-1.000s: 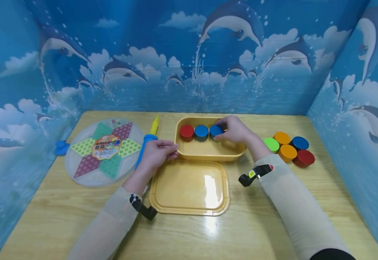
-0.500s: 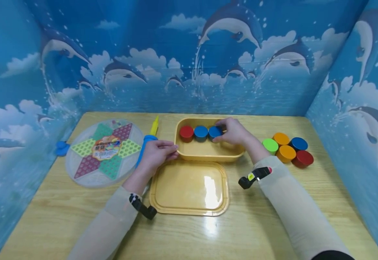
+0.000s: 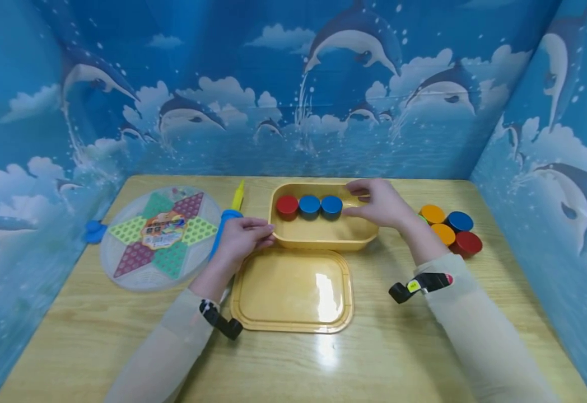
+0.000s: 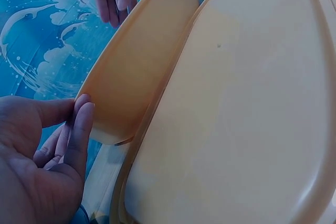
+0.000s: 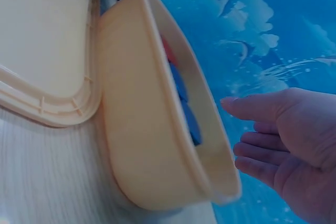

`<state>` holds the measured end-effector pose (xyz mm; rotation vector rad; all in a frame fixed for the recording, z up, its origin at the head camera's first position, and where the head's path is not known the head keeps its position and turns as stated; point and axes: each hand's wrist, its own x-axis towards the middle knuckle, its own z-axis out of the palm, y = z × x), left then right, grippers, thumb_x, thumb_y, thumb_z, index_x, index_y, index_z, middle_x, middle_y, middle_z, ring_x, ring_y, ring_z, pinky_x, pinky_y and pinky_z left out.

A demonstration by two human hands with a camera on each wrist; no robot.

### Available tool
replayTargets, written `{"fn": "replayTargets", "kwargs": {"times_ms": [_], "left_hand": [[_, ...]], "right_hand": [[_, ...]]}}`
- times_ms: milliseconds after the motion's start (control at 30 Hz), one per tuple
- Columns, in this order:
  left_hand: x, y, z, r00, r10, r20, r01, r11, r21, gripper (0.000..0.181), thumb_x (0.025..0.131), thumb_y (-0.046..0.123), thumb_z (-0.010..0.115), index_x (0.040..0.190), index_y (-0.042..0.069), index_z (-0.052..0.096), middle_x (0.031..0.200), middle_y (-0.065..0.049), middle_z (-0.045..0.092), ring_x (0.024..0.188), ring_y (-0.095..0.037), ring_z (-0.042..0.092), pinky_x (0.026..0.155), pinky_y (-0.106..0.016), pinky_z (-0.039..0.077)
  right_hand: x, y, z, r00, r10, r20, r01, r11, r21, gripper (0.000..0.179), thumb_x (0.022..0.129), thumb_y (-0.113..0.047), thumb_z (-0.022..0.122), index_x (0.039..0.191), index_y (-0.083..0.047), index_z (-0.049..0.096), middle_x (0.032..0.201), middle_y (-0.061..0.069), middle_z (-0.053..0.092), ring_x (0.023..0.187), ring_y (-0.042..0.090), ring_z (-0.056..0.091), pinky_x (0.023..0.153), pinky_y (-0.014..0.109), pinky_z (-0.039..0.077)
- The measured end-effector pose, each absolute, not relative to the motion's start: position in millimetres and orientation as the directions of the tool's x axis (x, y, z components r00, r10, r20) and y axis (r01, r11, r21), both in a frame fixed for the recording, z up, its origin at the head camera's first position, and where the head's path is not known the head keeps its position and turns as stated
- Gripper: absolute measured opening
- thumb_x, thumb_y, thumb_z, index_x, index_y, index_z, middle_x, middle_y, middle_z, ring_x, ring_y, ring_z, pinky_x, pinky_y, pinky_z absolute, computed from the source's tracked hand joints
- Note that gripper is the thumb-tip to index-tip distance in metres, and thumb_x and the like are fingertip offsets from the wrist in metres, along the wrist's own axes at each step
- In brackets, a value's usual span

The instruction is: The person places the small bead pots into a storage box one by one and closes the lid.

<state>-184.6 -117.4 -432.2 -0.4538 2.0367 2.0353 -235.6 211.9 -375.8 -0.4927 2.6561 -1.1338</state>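
Observation:
A yellow plastic box (image 3: 324,244) lies at the back middle of the table, holding a red round block (image 3: 287,207) and two blue round blocks, one in the middle (image 3: 310,207) and one on the right (image 3: 331,207), in a row. My left hand (image 3: 240,238) pinches the box's left rim between thumb and fingers, as the left wrist view shows. Over the box's right end hovers my right hand (image 3: 381,204), its thumb and fingers apart with nothing between them; the right wrist view shows its fingers (image 5: 260,156) beside the rim. In front of the box is a flat yellow lid (image 3: 293,291).
Right of the box stand more round blocks: two orange, such as the front one (image 3: 443,234), a blue (image 3: 459,221), a red (image 3: 467,244), and a green mostly hidden by my arm. A round Chinese checkers board (image 3: 162,238) and a blue-yellow stick-shaped toy (image 3: 230,214) lie left.
My right hand has let go of the right blue block and moved slightly right, fingers spreading. That block stays beside the other blue one. The left hand keeps its place on the rim.

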Motion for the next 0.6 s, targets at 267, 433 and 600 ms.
{"fn": "replayTargets", "kwargs": {"times_ms": [267, 433, 600], "left_hand": [[-182.9, -117.3, -431.3, -0.929, -0.050, -0.366, -0.366, -0.011, 0.931, 0.029, 0.098, 0.004, 0.077, 0.124, -0.007, 0.070, 0.101, -0.021, 0.076, 0.082, -0.022, 0.077, 0.079, -0.035, 0.067], [-182.9, -117.2, -431.8, -0.931, -0.056, -0.362, -0.362, 0.004, 0.932, 0.028, 0.099, 0.005, 0.076, 0.124, -0.006, 0.070, 0.103, -0.021, 0.076, 0.083, -0.023, 0.078, 0.080, -0.036, 0.067], [-183.5, -116.5, -432.3, -0.928, -0.060, -0.367, -0.368, 0.011, 0.930, 0.027, 0.099, 0.006, 0.076, 0.124, -0.005, 0.070, 0.106, -0.021, 0.075, 0.085, -0.024, 0.078, 0.080, -0.036, 0.067]], "right_hand": [[-210.9, 235.0, -355.2, -0.931, -0.364, 0.015, -0.259, 0.631, -0.731, 0.063, 0.097, -0.017, 0.082, 0.149, 0.004, 0.054, 0.150, 0.025, 0.054, 0.138, 0.042, 0.053, 0.114, 0.055, 0.049], [-198.7, 252.3, -345.9, -0.942, -0.335, 0.005, -0.242, 0.671, -0.701, 0.065, 0.098, -0.022, 0.080, 0.151, 0.003, 0.052, 0.151, 0.025, 0.053, 0.139, 0.044, 0.052, 0.113, 0.056, 0.049], [-189.4, 274.7, -341.8, -0.959, -0.283, -0.026, -0.188, 0.702, -0.686, 0.068, 0.099, -0.025, 0.080, 0.153, 0.003, 0.050, 0.154, 0.025, 0.051, 0.141, 0.046, 0.049, 0.115, 0.059, 0.045]]}}
